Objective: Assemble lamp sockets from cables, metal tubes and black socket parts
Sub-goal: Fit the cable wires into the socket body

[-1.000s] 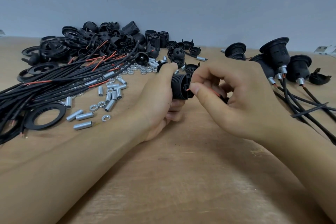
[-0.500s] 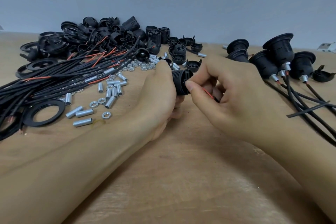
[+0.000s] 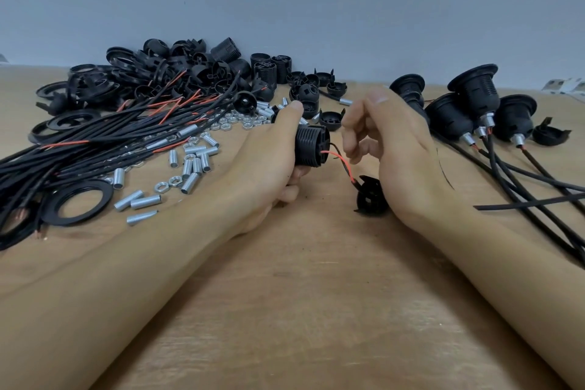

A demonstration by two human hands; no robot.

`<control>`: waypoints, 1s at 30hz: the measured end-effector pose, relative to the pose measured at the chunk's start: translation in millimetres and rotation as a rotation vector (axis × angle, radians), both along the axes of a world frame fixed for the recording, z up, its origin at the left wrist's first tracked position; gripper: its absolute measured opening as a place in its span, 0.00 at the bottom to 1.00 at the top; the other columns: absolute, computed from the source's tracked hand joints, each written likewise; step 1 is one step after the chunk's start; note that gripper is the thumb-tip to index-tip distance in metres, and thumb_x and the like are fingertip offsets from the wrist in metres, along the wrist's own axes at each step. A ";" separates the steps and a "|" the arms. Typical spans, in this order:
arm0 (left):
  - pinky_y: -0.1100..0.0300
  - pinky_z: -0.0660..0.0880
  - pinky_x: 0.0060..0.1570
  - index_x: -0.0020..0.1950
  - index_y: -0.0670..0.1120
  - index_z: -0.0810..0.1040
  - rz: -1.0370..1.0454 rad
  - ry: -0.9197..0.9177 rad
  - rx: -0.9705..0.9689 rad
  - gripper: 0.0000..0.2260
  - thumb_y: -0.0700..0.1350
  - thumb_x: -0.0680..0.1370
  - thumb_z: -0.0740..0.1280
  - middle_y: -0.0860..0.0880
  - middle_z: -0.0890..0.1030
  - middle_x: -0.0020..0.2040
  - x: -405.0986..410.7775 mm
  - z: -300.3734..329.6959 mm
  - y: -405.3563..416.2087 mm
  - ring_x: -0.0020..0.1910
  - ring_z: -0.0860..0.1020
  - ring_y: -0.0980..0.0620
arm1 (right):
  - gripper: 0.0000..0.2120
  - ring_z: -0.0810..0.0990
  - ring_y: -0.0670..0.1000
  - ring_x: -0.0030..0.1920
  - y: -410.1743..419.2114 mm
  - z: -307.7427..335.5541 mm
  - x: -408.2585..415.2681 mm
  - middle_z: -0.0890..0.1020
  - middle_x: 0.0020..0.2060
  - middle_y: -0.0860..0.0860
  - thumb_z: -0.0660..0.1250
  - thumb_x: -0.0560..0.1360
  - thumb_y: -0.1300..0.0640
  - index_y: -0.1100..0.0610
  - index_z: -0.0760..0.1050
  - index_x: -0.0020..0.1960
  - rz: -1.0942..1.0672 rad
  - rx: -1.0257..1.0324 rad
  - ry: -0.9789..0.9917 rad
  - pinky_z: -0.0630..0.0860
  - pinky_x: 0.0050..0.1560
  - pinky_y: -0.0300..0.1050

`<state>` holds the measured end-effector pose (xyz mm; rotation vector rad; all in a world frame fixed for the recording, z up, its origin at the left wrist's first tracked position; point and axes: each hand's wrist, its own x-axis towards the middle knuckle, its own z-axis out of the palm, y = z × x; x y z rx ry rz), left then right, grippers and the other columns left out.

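head view: our left hand (image 3: 269,161) wraps its grip round the ribbed black socket (image 3: 311,145) above the counter (image 3: 316,294). our right hand (image 3: 395,152) hangs beside it, grip loose and holding nothing. red wire (image 3: 340,161) runs from the socket to a black cap (image 3: 370,198) on the counter.

Right hand (image 3: 392,149) now off the threaded socket body (image 3: 311,145), drawn back to the right with fingers loosely curled and holding nothing, no longer pinching at the socket's end; red wire (image 3: 340,159) and thin black wire newly exposed, running from the socket's right end down to a black socket cap (image 3: 370,196) now in plain sight on the table just left of the right wrist; socket end face uncovered.
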<state>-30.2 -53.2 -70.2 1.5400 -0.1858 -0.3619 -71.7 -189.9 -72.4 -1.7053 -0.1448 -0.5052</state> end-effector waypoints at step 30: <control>0.63 0.59 0.24 0.34 0.48 0.66 0.283 -0.230 0.051 0.21 0.59 0.82 0.55 0.50 0.67 0.25 19.9 -3.0 14.7 0.21 0.63 0.54 | 0.24 0.76 0.41 0.42 -28.2 31.8 -19.0 0.78 0.43 0.36 0.77 0.61 0.44 0.43 0.76 0.56 -0.138 -0.738 0.016 0.71 0.46 0.33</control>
